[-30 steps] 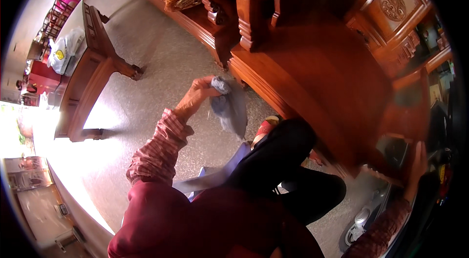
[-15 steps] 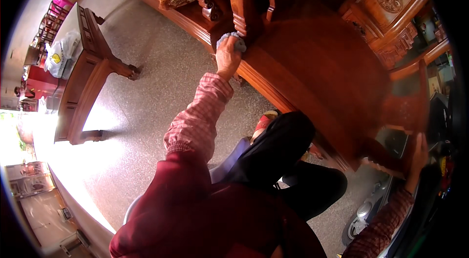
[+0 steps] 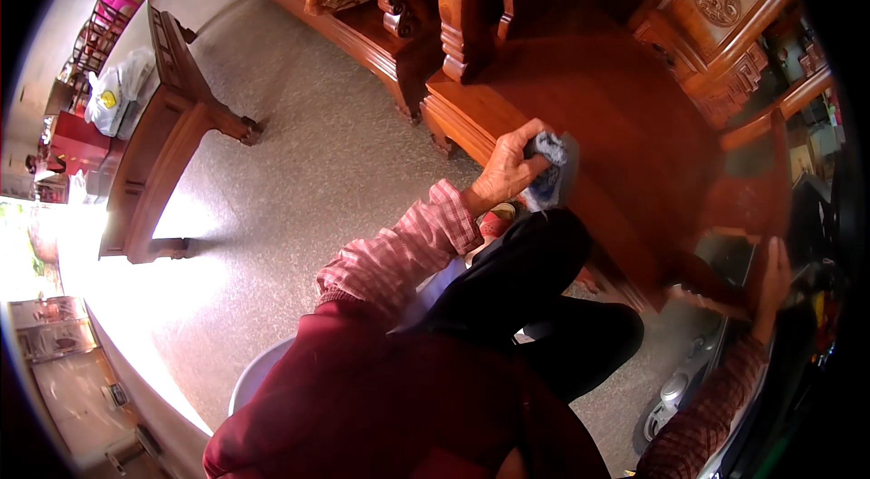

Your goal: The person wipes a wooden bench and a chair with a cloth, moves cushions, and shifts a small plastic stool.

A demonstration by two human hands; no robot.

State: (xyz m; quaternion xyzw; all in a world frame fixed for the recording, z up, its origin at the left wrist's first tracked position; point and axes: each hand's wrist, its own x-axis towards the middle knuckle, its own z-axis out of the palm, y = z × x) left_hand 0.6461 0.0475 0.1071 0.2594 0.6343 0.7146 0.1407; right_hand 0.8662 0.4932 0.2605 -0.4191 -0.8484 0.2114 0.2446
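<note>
Left grip [image 3: 513, 168] clutching gray cloth [image 3: 554, 173], right grip [image 3: 773, 284] unclenched, knee [image 3: 557, 239] close, wooden seat [image 3: 625, 116], table [image 3: 172, 130]

No wording is legible; a yellow emblem [image 3: 110, 99] marks the plastic carrier bag [image 3: 133, 78] on the wooden coffee table [image 3: 152, 162].

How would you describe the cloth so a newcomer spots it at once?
Find the broad, glossy reddish-brown wooden seat right of centre. By its near edge, the left hand grips the cloth. Unlike the smooth seat and dark trousers nearby, it is fuzzy and blue-grey.
</note>
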